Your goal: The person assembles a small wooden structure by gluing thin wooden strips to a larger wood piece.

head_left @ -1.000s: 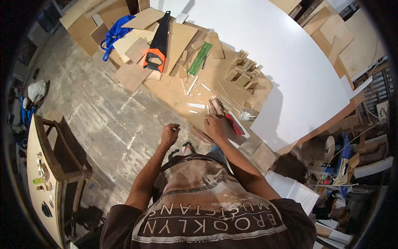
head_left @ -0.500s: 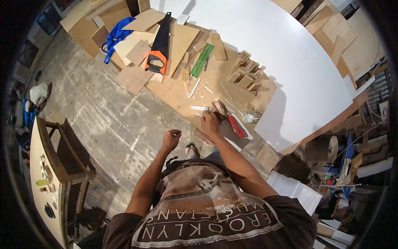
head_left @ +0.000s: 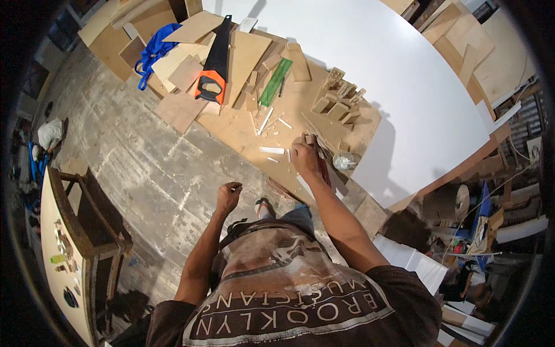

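My right hand is at the near edge of the wooden work board, its fingers curled over a brown wooden block. Part of a red tool shows beside that wrist, mostly covered by the hand and forearm. Just left of the hand lie short white strips among small offcuts. My left hand hangs over the concrete floor, away from the board. Its fingers are bent and pinched together, and whatever may be between them is too small to make out.
A handsaw with an orange handle rests on plywood pieces at the back left, near a blue cloth. A green strip, small wooden blocks and a clear jar stand near a large white panel. A wooden table is left.
My right hand has moved from the white strips rightward to the brown block, leaving the strips on the board. My left hand stays curled, slightly further left in view.
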Available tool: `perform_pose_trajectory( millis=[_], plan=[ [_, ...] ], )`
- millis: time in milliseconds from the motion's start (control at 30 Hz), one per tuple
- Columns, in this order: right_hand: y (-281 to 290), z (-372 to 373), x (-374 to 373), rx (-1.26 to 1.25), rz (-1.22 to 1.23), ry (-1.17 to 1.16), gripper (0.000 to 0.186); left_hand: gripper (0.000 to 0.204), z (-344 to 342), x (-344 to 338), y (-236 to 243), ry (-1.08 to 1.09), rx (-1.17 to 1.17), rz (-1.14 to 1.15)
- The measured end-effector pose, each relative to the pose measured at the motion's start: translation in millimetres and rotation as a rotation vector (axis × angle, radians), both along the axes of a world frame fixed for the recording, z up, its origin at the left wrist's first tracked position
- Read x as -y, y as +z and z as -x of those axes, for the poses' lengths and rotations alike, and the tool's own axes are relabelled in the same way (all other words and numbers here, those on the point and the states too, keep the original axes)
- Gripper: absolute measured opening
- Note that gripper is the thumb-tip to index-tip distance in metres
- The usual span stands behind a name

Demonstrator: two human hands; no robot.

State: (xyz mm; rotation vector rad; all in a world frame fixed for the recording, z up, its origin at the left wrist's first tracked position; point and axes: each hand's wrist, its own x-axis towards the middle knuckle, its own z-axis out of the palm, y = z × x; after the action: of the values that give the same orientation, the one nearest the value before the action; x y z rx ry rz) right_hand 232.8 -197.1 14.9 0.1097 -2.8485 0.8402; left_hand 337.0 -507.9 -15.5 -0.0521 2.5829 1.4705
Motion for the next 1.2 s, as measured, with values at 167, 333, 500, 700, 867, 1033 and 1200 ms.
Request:
perform_pose_trajectory(
  millis=[167, 333, 500, 700, 867, 1033, 1200],
  plan=[
    [1.8, 23.2, 17.8, -0.014, 0.044, 0.059, 0.011, 0.022, -0.7, -3.9, 12.9, 0.026, 0.04, 0.026],
    [-2.6, 56.0, 42.2, -0.048, 0.176, 0.078, 0.012, 0.023, -14.9, 4.3, 21.1, 0.083, 0.054, 0.059],
    [-18.3, 71.1, 41.8, -0.008, 0.053, 0.126, 0.013, 0.025, -33.2, 10.5, 29.4, 0.137, 0.073, 0.056],
    [-18.5, 60.7, 32.1, 0.0, 0.503, 0.038, 0.007, 0.023, -40.4, 11.2, 25.9, 0.183, 0.135, 0.035],
    [25.0, 35.8, 23.6, 0.676, 1.599, -0.12, 0.011, 0.02, -21.9, -5.0, 26.8, 0.222, 0.133, -0.162],
    [53.9, 24.8, -9.8, 0.604, 1.606, -0.07, 0.01, 0.022, 40.3, -68.8, 72.2, 0.155, 0.114, -0.398],
    [106.0, 8.0, -33.1, 0.519, 1.345, -0.066, 0.016, 0.021, 100.9, -158.5, 125.0, 0.074, 0.195, -0.592]
  ],
)
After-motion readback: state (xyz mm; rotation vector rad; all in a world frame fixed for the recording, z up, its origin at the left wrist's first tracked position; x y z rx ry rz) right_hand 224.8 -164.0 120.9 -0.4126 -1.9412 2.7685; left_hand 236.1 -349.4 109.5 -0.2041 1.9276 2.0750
